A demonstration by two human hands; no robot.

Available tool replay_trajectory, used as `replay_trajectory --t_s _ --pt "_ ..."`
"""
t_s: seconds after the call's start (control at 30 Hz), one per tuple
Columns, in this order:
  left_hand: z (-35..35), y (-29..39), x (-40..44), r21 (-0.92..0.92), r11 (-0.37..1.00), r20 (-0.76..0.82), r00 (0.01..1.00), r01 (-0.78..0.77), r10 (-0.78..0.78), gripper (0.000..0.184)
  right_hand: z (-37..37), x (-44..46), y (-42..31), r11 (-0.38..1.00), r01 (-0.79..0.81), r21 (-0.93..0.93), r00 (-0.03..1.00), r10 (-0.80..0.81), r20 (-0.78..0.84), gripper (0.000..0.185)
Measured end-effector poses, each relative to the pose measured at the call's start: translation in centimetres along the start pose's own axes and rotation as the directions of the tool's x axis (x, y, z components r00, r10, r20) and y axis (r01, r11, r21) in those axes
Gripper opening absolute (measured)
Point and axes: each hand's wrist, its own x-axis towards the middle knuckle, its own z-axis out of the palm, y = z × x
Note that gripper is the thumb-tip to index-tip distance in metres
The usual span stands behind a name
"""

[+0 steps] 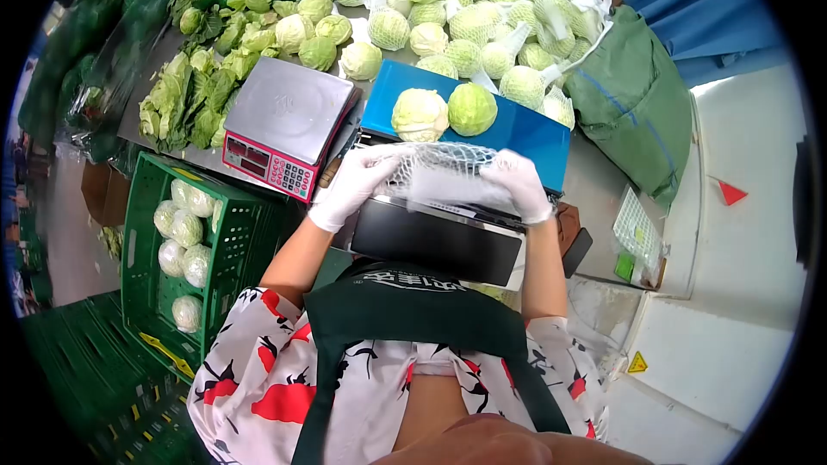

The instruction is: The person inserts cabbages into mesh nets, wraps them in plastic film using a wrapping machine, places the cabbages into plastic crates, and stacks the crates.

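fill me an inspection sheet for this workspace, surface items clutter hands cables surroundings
Surface: grey table, largely covered.
Job's things: white net, held up; pale cabbage and greener cabbage on the blue platform just beyond.
Clutter: leafy heap at left, near the red-edged scale; netted cabbages piled behind.
Grippers: left hand and right hand, both gloved, each gripping a side of the net.
Cables: nothing seen.
Surroundings: green crate at left holding wrapped produce; green sack at right.

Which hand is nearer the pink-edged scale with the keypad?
Left. The left hand is just right of the scale; the right hand is farther right, at the other end of the mesh net.
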Motion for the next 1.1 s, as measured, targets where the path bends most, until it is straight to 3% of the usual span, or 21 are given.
replay_trajectory --t_s 0.03,0.07,0.1,0.17,0.23,0.33,0.37,0.4,0.43,0.53,0.6,0.67,0.7,0.77,0.8,0.9,0.93,0.97,1.03,1.07,1.1 --pt "0.0 -1.8 1.4 0.257 0.961 -0.136 0.981 -0.100 0.138 0.024 0.0 2.2 2.3 0.956 0.164 -0.242 0.963 -0.209 -0.171 0.031" --pt "-0.2 -2.3 2.7 0.561 0.790 -0.195 0.888 -0.247 0.416 0.023 1.0 3.3 0.4 0.918 0.035 -0.395 0.911 -0.192 -0.366 0.034" --pt "0.0 -1.3 3.7 0.658 0.738 -0.298 0.849 -0.149 0.437 0.025 1.7 4.2 -1.5 0.853 -0.125 -0.506 0.812 -0.205 -0.546 0.037" --pt "0.0 -0.6 6.3 0.678 0.735 -0.388 0.846 -0.007 0.366 0.031 1.1 7.5 -0.4 0.861 -0.166 -0.480 0.757 -0.201 -0.622 0.042" --pt "-1.0 -1.7 9.1 0.758 0.648 -0.310 0.913 0.069 0.266 0.042 0.7 10.0 -0.4 0.813 -0.241 -0.530 0.738 -0.201 -0.644 0.043" --pt "-1.5 -3.7 11.3 0.771 0.613 -0.241 0.970 0.172 0.032 0.059 -1.5 12.9 1.5 0.856 -0.205 -0.475 0.889 -0.040 -0.457 0.042" --pt "-1.5 -3.9 11.9 0.760 0.616 -0.221 0.974 0.207 -0.055 0.065 -4.3 16.6 8.2 0.477 0.011 -0.879 0.927 -0.334 -0.170 0.045" --pt "-0.8 -3.0 11.9 0.656 0.687 -0.286 0.945 0.312 -0.156 0.069 -3.8 16.1 6.4 0.704 -0.089 -0.704 0.957 -0.136 -0.257 0.046" --pt "-0.9 -3.4 12.5 0.563 0.768 -0.273 0.946 0.305 -0.176 0.070 -3.2 15.1 3.8 0.855 -0.217 -0.471 0.955 0.087 -0.283 0.047" --pt "-2.0 -5.0 14.8 0.223 0.913 -0.188 0.934 0.343 -0.305 0.068 -4.0 16.4 2.8 0.866 -0.331 -0.374 0.940 0.266 -0.215 0.045" --pt "-1.5 -5.7 16.7 -0.069 0.970 -0.129 0.962 0.234 -0.241 0.059 -3.9 16.5 3.0 0.990 -0.122 0.067 0.986 0.129 -0.108 0.046" --pt "-1.3 -4.8 18.0 -0.238 0.966 0.015 0.995 0.103 -0.103 0.045 -4.0 15.7 1.7 0.909 0.033 0.416 0.999 -0.025 -0.024 0.043" --pt "-0.7 -4.0 18.4 -0.201 0.978 -0.011 0.998 0.057 -0.060 0.039 -4.5 15.8 0.6 0.897 -0.034 0.440 0.999 0.013 0.049 0.043" --pt "-0.7 -1.8 20.2 -0.321 0.898 0.088 0.953 0.302 -0.290 0.032 -6.0 15.5 -0.8 0.862 -0.175 0.476 0.978 0.096 0.185 0.041" --pt "-0.4 -1.5 21.3 -0.374 0.855 0.082 0.931 0.360 -0.356 0.025 -7.3 15.8 -1.0 0.905 -0.188 0.382 0.945 0.062 0.320 0.035" --pt "0.5 -2.2 24.0 -0.175 0.962 0.374 0.918 0.211 -0.134 0.023 -7.8 16.0 -1.9 0.977 -0.142 0.162 0.894 0.056 0.444 0.030" --pt "0.9 -2.5 24.4 0.193 0.925 0.523 0.832 -0.326 0.184 0.022 -8.3 16.2 -2.3 0.995 -0.100 0.006 0.866 0.084 0.493 0.027" --pt "2.0 -3.3 24.3 0.121 0.990 0.465 0.885 -0.074 0.009 0.023 -8.9 16.4 -2.8 0.989 -0.039 -0.144 0.835 0.111 0.539 0.026" --pt "2.3 -2.7 24.3 0.273 0.956 0.462 0.857 0.109 -0.230 0.030 -8.1 15.2 -3.6 0.981 0.066 -0.180 0.833 0.045 0.551 0.027" --pt "2.9 -2.4 23.5 0.412 0.905 0.393 0.916 -0.103 -0.075 0.038 -8.6 14.1 -4.9 0.956 0.044 -0.290 0.872 0.105 0.479 0.044" --pt "3.8 -1.8 21.9 0.546 0.786 0.347 0.932 -0.291 0.104 0.048 -9.1 13.1 -4.5 0.931 0.156 -0.329 0.925 -0.022 0.379 0.049"
